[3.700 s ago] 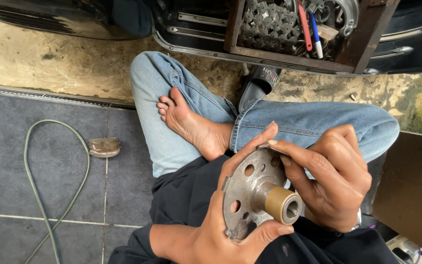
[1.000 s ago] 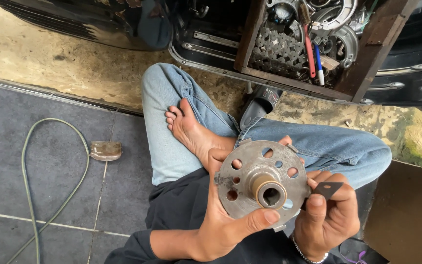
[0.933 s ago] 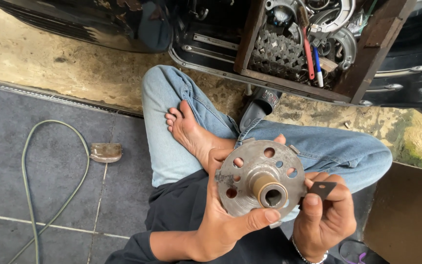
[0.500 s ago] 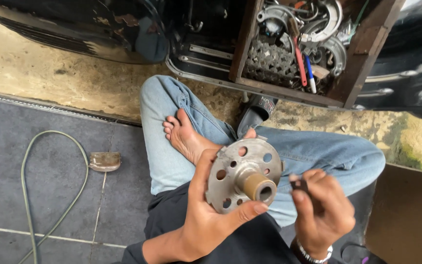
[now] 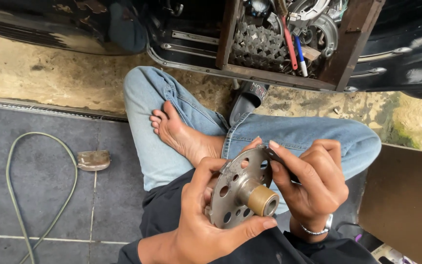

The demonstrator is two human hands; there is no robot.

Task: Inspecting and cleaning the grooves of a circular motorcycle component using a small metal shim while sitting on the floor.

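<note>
Steel, round and drilled with holes, the hub disc (image 5: 238, 188) sits low in the middle of the frame, over the person's lap. The left hand (image 5: 206, 225) clasps its rim, thumb under the brass-coloured sleeve (image 5: 262, 200) on the centre boss, while the right hand (image 5: 313, 188) pinches a small dark strip (image 5: 277, 159) against the disc's upper edge. Judging by its thickness, the part looks heavy, rigid and perhaps greasy, best gripped by the rim or through the holes. Upper right, a wooden crate (image 5: 289, 44) holds metal parts and red and blue-handled tools; no package shows, only a dark sandal (image 5: 247, 98) with pale markings.
</note>
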